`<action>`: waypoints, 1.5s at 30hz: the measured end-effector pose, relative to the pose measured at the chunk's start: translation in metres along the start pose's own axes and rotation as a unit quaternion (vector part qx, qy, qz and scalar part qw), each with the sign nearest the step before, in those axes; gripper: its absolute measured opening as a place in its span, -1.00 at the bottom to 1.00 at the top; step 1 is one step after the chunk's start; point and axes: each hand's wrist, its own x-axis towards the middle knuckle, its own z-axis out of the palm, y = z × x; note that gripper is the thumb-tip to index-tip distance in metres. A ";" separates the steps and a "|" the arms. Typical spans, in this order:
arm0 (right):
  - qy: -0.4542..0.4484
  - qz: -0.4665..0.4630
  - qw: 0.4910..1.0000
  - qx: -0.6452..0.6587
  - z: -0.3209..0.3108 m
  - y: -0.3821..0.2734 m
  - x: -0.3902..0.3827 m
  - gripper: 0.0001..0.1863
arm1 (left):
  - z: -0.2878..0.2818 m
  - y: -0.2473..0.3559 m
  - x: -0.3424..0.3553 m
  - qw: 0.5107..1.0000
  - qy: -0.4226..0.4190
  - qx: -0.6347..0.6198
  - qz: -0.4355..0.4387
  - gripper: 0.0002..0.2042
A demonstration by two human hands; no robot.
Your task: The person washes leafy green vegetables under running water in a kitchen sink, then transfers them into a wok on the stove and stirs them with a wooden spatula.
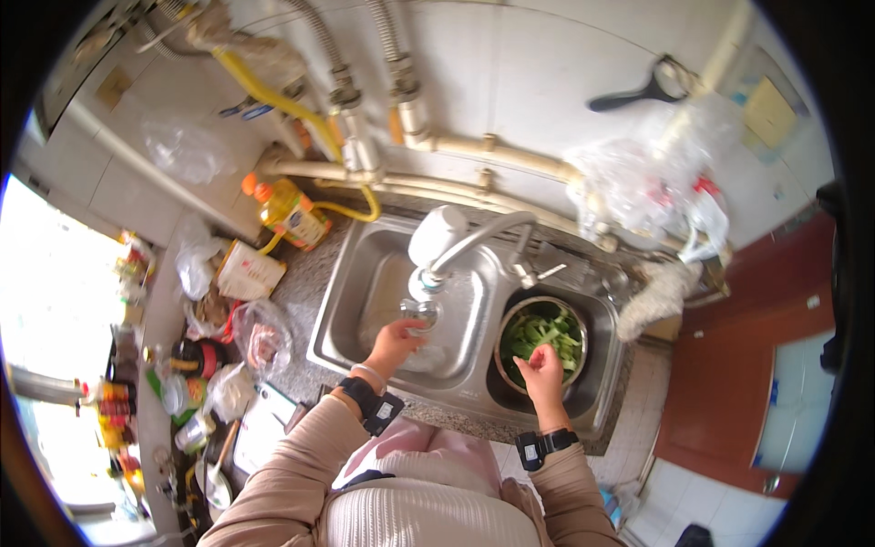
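My left hand [397, 339] is in the left basin of a steel sink [350, 310], under the tap [492, 226] with a white filter [436, 237]. Its fingers curl by something clear and shiny [418, 314] that I cannot make out. My right hand [542, 369] is over a round steel pot [502, 349] of chopped leafy greens [538, 330] in the right basin. Its fingertips are pinched together; whatever they hold is hidden.
Oil bottle [296, 214], carton [249, 270], bags [262, 335] and a cutting board [258, 431] crowd the left counter [303, 286]. Pipes [456, 146] and hanging plastic bags [652, 178] line the wall. A brown door [706, 374] stands at the right.
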 end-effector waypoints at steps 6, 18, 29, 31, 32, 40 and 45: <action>-0.229 -0.161 0.959 -0.039 0.045 -0.043 0.002 -0.10 | 0.009 0.003 -0.088 0.992 0.049 -0.117 0.010 -0.28; -0.311 -0.227 0.901 -0.199 0.127 -0.020 0.013 -0.12 | -0.065 -0.132 -0.319 0.896 0.142 -0.383 0.176 -0.46; -0.441 -0.252 0.853 -0.119 0.285 -0.041 -0.077 -0.51 | 0.047 -0.444 -0.623 0.293 0.591 -0.663 0.354 -0.43; -0.465 -0.253 0.839 -0.127 0.308 -0.046 -0.093 -0.51 | 0.072 -0.481 -0.656 0.189 0.581 -0.651 0.449 -0.27; -0.478 -0.260 0.830 -0.122 0.317 -0.046 -0.104 -0.50 | 0.082 -0.496 -0.673 0.144 0.569 -0.640 0.495 -0.19; -0.533 -0.305 0.779 -0.127 0.337 -0.070 -0.133 -0.47 | 0.071 -0.535 -0.787 0.130 0.652 -0.599 0.447 -0.73; -0.528 -0.292 0.783 -0.149 0.315 -0.078 -0.147 -0.46 | 0.064 -0.557 -0.803 0.188 0.633 -0.623 0.419 -0.84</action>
